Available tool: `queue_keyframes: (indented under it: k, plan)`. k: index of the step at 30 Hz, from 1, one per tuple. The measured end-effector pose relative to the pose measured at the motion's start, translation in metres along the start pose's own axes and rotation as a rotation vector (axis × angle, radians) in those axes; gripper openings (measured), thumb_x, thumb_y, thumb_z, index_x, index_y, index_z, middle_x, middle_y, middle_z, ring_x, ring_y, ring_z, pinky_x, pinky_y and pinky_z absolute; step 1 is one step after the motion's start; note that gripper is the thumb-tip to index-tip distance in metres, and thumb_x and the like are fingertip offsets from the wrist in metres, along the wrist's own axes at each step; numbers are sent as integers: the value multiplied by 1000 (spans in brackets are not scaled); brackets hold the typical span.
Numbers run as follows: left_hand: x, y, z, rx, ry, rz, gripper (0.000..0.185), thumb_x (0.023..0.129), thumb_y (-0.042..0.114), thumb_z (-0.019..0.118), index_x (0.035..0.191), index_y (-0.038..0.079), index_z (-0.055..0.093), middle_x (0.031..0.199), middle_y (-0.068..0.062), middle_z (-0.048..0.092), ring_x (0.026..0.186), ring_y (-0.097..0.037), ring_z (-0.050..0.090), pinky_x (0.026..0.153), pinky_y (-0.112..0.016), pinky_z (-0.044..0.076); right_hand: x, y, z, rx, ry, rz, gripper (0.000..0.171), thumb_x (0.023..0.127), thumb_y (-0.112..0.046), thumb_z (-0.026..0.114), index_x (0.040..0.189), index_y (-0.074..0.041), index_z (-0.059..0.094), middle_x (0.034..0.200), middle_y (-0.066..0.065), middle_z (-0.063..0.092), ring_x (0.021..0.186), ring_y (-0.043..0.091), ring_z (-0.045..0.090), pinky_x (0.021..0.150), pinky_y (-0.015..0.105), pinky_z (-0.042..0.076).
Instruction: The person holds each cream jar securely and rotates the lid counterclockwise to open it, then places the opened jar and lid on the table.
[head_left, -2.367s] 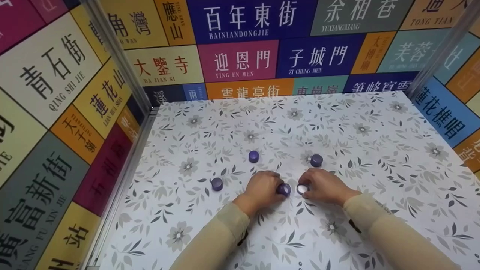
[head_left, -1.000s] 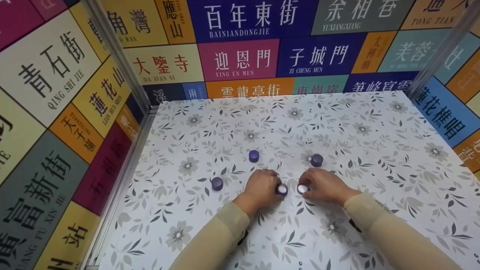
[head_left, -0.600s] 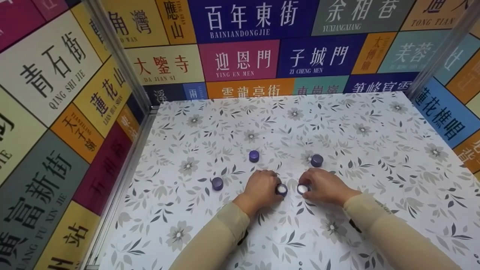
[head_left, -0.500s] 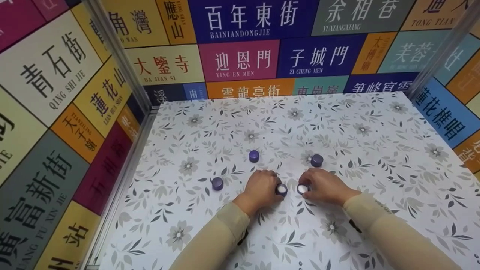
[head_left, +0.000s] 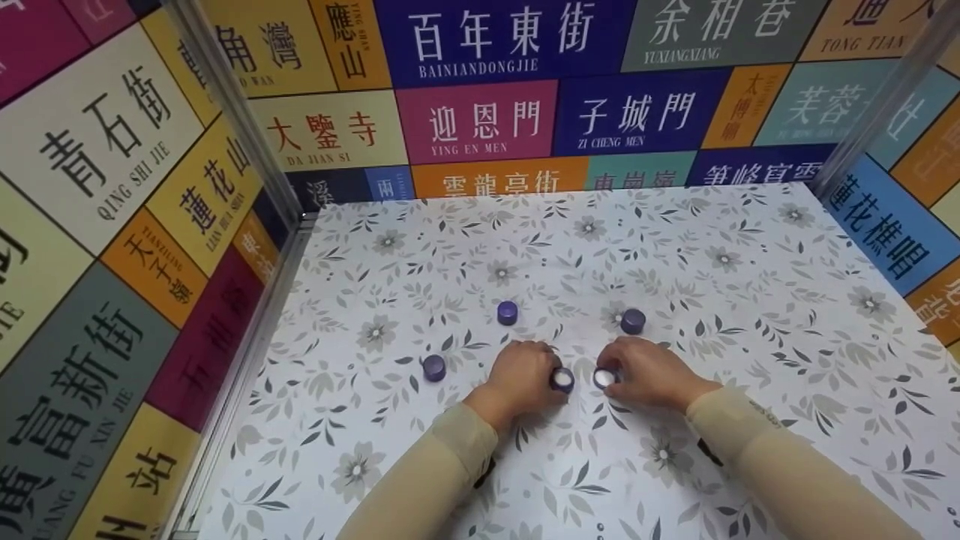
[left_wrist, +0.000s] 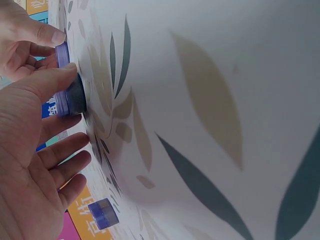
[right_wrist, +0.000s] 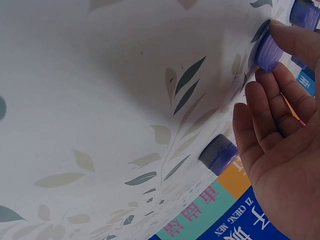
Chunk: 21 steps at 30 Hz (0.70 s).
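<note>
Near the middle of the patterned table, my left hand (head_left: 521, 375) pinches a small round purple cap (head_left: 562, 379) between thumb and index finger. The cap's white face points up. In the left wrist view this cap (left_wrist: 76, 95) stands at the tabletop, and the other three fingers extend loosely beside it. Just to its right, my right hand (head_left: 646, 369) pinches a second purple cap (head_left: 604, 377), also white side up. The right wrist view shows this second cap (right_wrist: 269, 52) between thumb and fingers. A narrow gap separates the two caps.
Three more purple caps stand dark side up: one cap (head_left: 434, 368) left of the left hand, another cap (head_left: 508, 313) behind it, and a third cap (head_left: 633, 321) behind the right hand. Printed wall panels (head_left: 480, 120) enclose the back and sides of the white floral table (head_left: 420, 465).
The left hand's cap showed a mostly purple face 2.4 s ago; since about a second ago its white face points up. The right hand and its cap have stayed in place.
</note>
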<state>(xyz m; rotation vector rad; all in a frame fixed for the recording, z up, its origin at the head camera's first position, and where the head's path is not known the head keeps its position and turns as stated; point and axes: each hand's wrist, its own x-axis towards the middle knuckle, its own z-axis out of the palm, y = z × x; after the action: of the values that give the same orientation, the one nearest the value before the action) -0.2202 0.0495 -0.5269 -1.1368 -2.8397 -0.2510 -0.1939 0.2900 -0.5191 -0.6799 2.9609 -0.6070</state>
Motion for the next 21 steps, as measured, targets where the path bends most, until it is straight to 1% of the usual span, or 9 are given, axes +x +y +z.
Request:
queue_keyframes:
  k: [3, 6, 11, 14, 18, 21]
  plan:
    - [1, 0, -1, -15, -12, -1, 30, 72, 45, 79, 85, 19, 72, 83, 5, 62, 79, -20, 62, 78, -37, 47, -1, 0, -1, 3, -8, 1, 33, 69, -18, 82, 100, -14, 71, 91, -4, 62, 83, 15, 58, 79, 41, 48]
    - [1, -1, -4, -36, -24, -6, 35, 73, 50, 77, 87, 19, 73, 81, 6, 61, 77, -19, 60, 78, -36, 47, -1, 0, -1, 7, -14, -1, 33, 69, -18, 82, 100, -13, 71, 91, -4, 62, 84, 16, 58, 79, 42, 48]
    - [3, -2, -11, -42, -20, -4, 45, 76, 60, 70, 95, 18, 75, 87, 5, 65, 79, -20, 62, 77, -37, 48, -2, 0, -1, 10, -18, 0, 33, 70, -18, 82, 100, -12, 71, 90, -3, 62, 82, 15, 57, 77, 41, 48]
    - [7, -3, -15, -41, -17, -7, 48, 78, 59, 67, 102, 18, 77, 94, 4, 69, 86, -21, 64, 81, -36, 48, -1, 1, -1, 14, -16, -1, 33, 70, -18, 83, 100, -11, 71, 89, -4, 61, 80, 15, 57, 77, 41, 48]
    - [13, -4, -20, -58, -41, -11, 51, 80, 55, 65, 112, 17, 76, 103, 2, 71, 92, -22, 65, 87, -35, 47, 0, 1, 0, 12, -9, -8, 33, 69, -19, 83, 99, -12, 71, 89, -4, 62, 81, 15, 57, 77, 41, 48]
    - [18, -4, -24, -73, -49, -18, 48, 84, 52, 65, 114, 16, 75, 106, 1, 70, 95, -22, 65, 89, -35, 46, 1, 1, 2, 8, -5, -10, 32, 69, -19, 84, 98, -12, 71, 89, -3, 62, 82, 16, 58, 79, 42, 48]
